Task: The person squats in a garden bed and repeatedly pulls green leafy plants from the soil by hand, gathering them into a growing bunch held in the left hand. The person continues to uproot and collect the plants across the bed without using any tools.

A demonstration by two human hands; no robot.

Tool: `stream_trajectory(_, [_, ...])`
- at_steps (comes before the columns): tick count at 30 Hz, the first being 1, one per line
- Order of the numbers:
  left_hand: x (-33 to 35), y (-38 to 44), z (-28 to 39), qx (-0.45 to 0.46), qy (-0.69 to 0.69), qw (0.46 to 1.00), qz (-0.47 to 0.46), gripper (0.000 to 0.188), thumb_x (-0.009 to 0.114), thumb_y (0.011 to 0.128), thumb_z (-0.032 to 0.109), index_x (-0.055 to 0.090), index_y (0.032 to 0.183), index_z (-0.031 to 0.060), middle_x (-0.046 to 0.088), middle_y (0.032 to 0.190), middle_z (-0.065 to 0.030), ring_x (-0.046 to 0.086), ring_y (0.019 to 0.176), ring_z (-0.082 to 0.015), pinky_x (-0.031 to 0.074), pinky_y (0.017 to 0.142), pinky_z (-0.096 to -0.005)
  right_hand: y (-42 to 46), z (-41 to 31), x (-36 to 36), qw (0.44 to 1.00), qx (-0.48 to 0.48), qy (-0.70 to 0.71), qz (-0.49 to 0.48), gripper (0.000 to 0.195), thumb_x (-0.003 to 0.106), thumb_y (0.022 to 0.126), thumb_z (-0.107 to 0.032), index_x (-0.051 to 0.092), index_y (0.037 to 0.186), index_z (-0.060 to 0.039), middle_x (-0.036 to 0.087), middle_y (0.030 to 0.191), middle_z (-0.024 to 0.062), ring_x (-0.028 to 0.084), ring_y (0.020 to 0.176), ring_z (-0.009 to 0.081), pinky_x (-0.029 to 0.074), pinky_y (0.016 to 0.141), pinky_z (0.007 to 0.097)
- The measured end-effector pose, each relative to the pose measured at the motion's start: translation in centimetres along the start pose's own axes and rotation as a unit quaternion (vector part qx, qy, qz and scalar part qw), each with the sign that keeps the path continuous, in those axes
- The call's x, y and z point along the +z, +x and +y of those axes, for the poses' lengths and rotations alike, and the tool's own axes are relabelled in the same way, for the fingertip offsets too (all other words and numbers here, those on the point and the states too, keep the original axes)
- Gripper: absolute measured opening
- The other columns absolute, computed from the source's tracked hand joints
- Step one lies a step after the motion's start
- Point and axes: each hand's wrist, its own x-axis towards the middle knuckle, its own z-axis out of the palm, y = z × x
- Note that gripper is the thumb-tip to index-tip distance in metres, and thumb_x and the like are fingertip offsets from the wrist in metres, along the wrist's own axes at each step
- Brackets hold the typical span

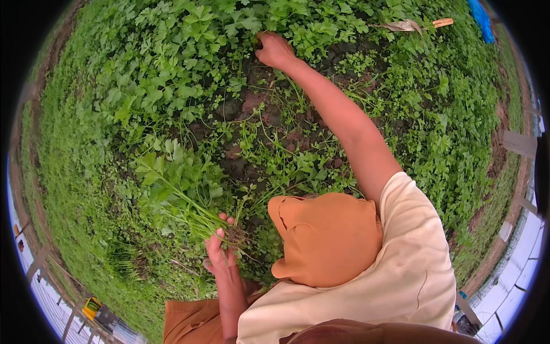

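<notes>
My left hand (221, 247) holds a bunch of leafy green herb plants (189, 202) that look like celery, with the leaves pointing up and left and the brown roots (237, 235) beside my fingers. Far forward, my right hand (273, 49) reaches in at the base of the standing plants (193, 43), its fingers bent and partly hidden by leaves. Whether it grips a stem cannot be told. Between my hands lies dark soil (253, 103) with low, sparse greenery. At the lower left, another bundle of plants with roots (139, 264) lies on the growth.
A dry husk (401, 26) with a pale stick lies at the upper right, near a blue plastic sheet or bag (481, 21). A yellow container (91, 308) stands at the far lower left. Wooden posts (517, 143) border the plot at right.
</notes>
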Motion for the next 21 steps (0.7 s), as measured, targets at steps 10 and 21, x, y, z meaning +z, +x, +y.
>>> stream_trajectory(10, [4.0, 4.5, 0.7, 0.027, -0.038, 0.998, -0.032, 0.044, 0.067, 0.075, 0.005, 0.050, 0.116, 0.0033, 0.062, 0.104, -0.0129, 0.063, 0.092, -0.0242, 0.055, 0.076, -0.0351, 3.2, 0.9, -1.0, 0.949, -0.139, -0.176, -0.220, 0.044, 0.063, 0.075, -0.020, 0.053, 0.117, -0.0092, 0.062, 0.105, 0.0140, 0.062, 0.091, 0.0348, 0.050, 0.076, 0.0475])
stream_trajectory(21, [4.8, 5.2, 0.1, 0.019, -0.029, 0.998, -0.053, 0.044, 0.066, 0.076, 0.003, 0.051, 0.117, 0.0031, 0.062, 0.104, -0.0129, 0.062, 0.094, -0.0241, 0.053, 0.081, -0.0358, 2.5, 0.4, -1.1, 0.947, -0.193, -0.138, -0.215, 0.053, 0.063, 0.077, -0.013, 0.040, 0.124, -0.0160, 0.057, 0.111, 0.0172, 0.060, 0.090, 0.0387, 0.048, 0.071, 0.0497])
